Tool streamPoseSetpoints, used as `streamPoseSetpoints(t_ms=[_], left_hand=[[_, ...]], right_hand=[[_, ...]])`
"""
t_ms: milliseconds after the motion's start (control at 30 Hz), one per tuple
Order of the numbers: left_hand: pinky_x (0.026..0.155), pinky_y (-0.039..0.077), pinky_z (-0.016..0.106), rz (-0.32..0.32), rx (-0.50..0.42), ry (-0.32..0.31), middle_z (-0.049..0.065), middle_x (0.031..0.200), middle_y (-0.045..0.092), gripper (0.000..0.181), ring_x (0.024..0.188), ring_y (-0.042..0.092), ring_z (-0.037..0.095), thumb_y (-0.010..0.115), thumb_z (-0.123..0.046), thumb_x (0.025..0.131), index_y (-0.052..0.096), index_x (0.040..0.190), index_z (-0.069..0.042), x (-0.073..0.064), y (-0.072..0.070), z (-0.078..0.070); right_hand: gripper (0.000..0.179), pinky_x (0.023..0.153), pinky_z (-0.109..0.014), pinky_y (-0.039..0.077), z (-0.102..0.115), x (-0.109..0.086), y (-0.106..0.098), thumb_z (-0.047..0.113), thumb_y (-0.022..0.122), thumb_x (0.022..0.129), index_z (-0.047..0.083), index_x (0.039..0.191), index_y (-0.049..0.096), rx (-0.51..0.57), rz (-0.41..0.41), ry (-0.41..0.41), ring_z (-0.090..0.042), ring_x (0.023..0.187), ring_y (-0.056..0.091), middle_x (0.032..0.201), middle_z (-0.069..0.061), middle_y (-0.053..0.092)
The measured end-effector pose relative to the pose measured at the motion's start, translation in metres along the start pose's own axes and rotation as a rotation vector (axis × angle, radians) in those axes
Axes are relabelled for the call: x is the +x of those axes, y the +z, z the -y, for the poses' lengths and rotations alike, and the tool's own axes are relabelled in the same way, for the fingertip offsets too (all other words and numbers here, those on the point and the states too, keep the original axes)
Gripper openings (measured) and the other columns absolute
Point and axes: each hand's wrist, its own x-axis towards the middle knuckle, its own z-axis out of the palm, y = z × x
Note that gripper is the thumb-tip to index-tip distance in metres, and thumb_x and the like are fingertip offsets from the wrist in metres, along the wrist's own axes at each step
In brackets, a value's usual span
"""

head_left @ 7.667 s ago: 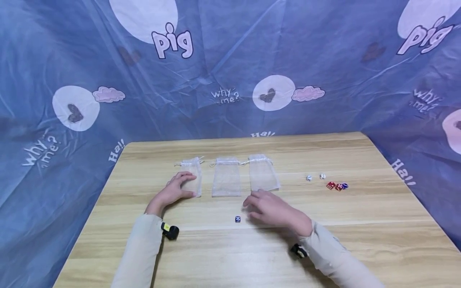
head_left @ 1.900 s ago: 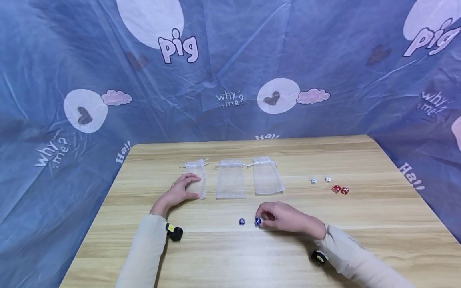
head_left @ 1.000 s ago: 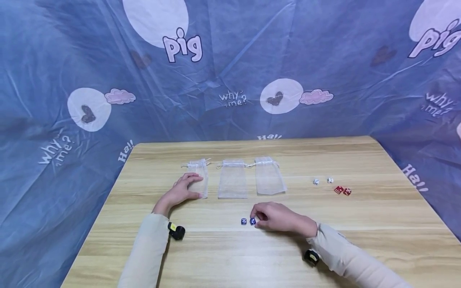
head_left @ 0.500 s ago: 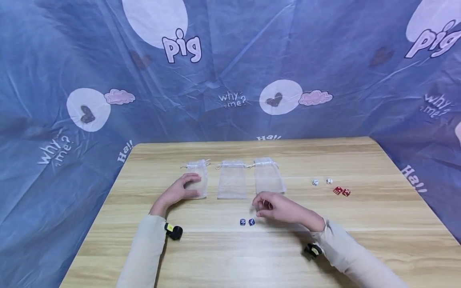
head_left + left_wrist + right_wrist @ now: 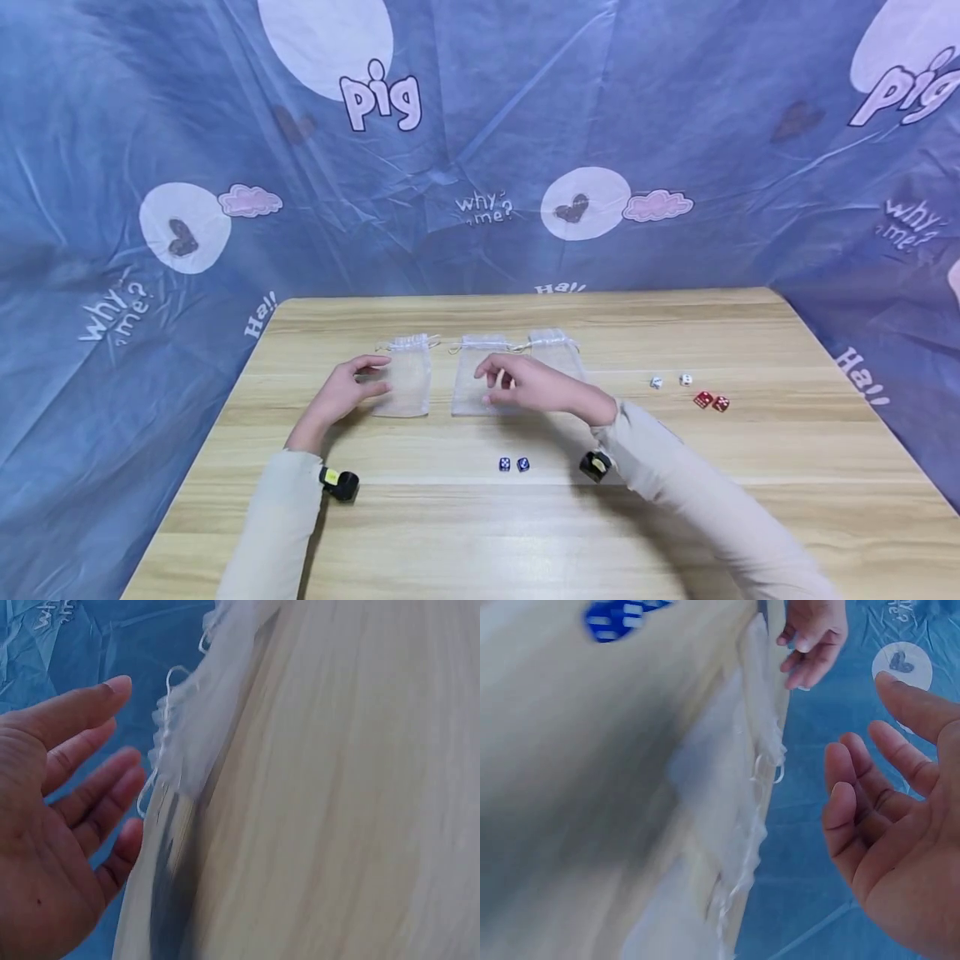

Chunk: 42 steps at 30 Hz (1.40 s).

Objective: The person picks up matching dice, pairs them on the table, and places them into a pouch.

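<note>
Three sheer white drawstring pouches lie flat in a row: a left pouch (image 5: 411, 379), a middle pouch (image 5: 467, 392) and a right pouch (image 5: 558, 354). My left hand (image 5: 341, 392) hovers at the left pouch's left side, fingers relaxed and holding nothing; its wrist view shows a gap between the fingers and a pouch (image 5: 206, 720). Over the middle pouch, partly hiding it, is my right hand (image 5: 532, 385), raised with loosely bent, empty fingers. Two blue dice, a left one (image 5: 504, 464) and a right one (image 5: 523, 464), sit side by side nearer to me.
On the right of the wooden table (image 5: 750, 500) are two white dice, one (image 5: 656, 382) left of the other (image 5: 686, 380). Just in front of them lie two red dice, a left one (image 5: 702, 400) and a right one (image 5: 721, 403). A blue printed curtain (image 5: 450, 250) hangs behind.
My right hand brought the second blue die from beside the red dice to the first, released it, then rose leftward over the middle pouch. My left hand drew left off the left pouch.
</note>
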Motion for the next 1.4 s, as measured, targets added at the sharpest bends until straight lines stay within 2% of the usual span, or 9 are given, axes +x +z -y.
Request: streamPoseSetpoints(t_ms=[167, 333, 567, 667, 800, 867, 1133, 1267, 1400], left_hand=[[0.09, 0.045, 0.035, 0.012, 0.061, -0.017, 0.021, 0.13, 0.056, 0.059, 0.111, 0.052, 0.032, 0.073, -0.017, 0.084, 0.051, 0.136, -0.003, 0.003, -0.007, 0.008], [0.078, 0.04, 0.026, 0.045, 0.1, 0.004, 0.024, 0.123, 0.056, 0.063, 0.094, 0.048, 0.024, 0.076, -0.016, 0.081, 0.049, 0.135, 0.004, 0.006, -0.01, 0.011], [0.1, 0.039, 0.042, 0.088, 0.115, -0.021, 0.017, 0.112, 0.051, 0.065, 0.106, 0.047, 0.029, 0.076, -0.017, 0.081, 0.047, 0.135, 0.005, 0.011, -0.009, 0.015], [0.106, 0.036, 0.048, 0.087, 0.125, -0.032, 0.015, 0.112, 0.05, 0.067, 0.109, 0.046, 0.031, 0.076, -0.018, 0.081, 0.047, 0.136, 0.004, 0.012, -0.007, 0.015], [0.102, 0.037, 0.047, 0.066, 0.161, -0.029, 0.015, 0.11, 0.05, 0.065, 0.105, 0.046, 0.03, 0.078, -0.019, 0.079, 0.05, 0.134, 0.002, 0.014, -0.004, 0.015], [0.1, 0.038, 0.045, 0.055, 0.186, -0.028, 0.014, 0.109, 0.05, 0.064, 0.103, 0.046, 0.029, 0.078, -0.02, 0.079, 0.052, 0.133, 0.001, 0.014, -0.002, 0.015], [0.101, 0.039, 0.046, 0.013, 0.236, -0.044, 0.014, 0.111, 0.052, 0.06, 0.104, 0.049, 0.028, 0.079, -0.021, 0.078, 0.055, 0.13, -0.002, 0.01, 0.003, 0.015], [0.102, 0.039, 0.047, 0.0, 0.208, -0.028, 0.015, 0.111, 0.055, 0.055, 0.105, 0.051, 0.03, 0.08, -0.017, 0.077, 0.058, 0.124, -0.001, 0.01, 0.005, 0.015], [0.095, 0.042, 0.041, -0.011, 0.186, -0.015, 0.014, 0.109, 0.058, 0.043, 0.1, 0.052, 0.027, 0.079, -0.014, 0.076, 0.062, 0.114, -0.002, 0.01, 0.006, 0.016]], right_hand=[[0.041, 0.083, -0.032, 0.053, 0.001, 0.03, 0.004, 0.015, 0.068, 0.088, 0.0, 0.124, 0.055, 0.001, 0.022, 0.02, -0.022, 0.088, 0.064, 0.109, -0.02, 0.062], [0.05, 0.082, -0.028, 0.05, -0.001, 0.052, 0.013, 0.021, 0.07, 0.087, 0.002, 0.13, 0.053, -0.02, 0.052, 0.074, -0.018, 0.086, 0.062, 0.111, -0.015, 0.062], [0.062, 0.085, -0.027, 0.049, -0.006, 0.077, 0.029, 0.025, 0.071, 0.087, -0.005, 0.136, 0.046, -0.007, 0.112, 0.134, -0.014, 0.085, 0.059, 0.098, -0.01, 0.065], [0.065, 0.079, -0.023, 0.048, -0.009, 0.086, 0.035, 0.025, 0.072, 0.087, -0.006, 0.137, 0.044, -0.029, 0.129, 0.167, -0.01, 0.076, 0.055, 0.086, -0.004, 0.064], [0.065, 0.067, -0.022, 0.044, -0.014, 0.095, 0.043, 0.026, 0.071, 0.087, -0.006, 0.137, 0.045, -0.064, 0.134, 0.203, -0.008, 0.063, 0.046, 0.072, 0.001, 0.055], [0.064, 0.066, -0.022, 0.043, -0.016, 0.099, 0.047, 0.028, 0.07, 0.088, -0.005, 0.136, 0.046, -0.08, 0.139, 0.214, -0.008, 0.062, 0.045, 0.071, 0.003, 0.053], [0.059, 0.082, -0.029, 0.049, -0.018, 0.104, 0.056, 0.03, 0.07, 0.087, -0.002, 0.133, 0.051, -0.128, 0.113, 0.25, -0.011, 0.069, 0.051, 0.075, 0.001, 0.058], [0.056, 0.08, -0.028, 0.049, -0.019, 0.106, 0.058, 0.026, 0.072, 0.086, -0.001, 0.131, 0.053, -0.08, 0.086, 0.262, -0.01, 0.071, 0.052, 0.078, 0.001, 0.06], [0.05, 0.068, -0.022, 0.045, -0.02, 0.107, 0.059, 0.02, 0.073, 0.084, 0.001, 0.127, 0.054, 0.023, 0.056, 0.264, -0.009, 0.067, 0.049, 0.075, 0.002, 0.056]])
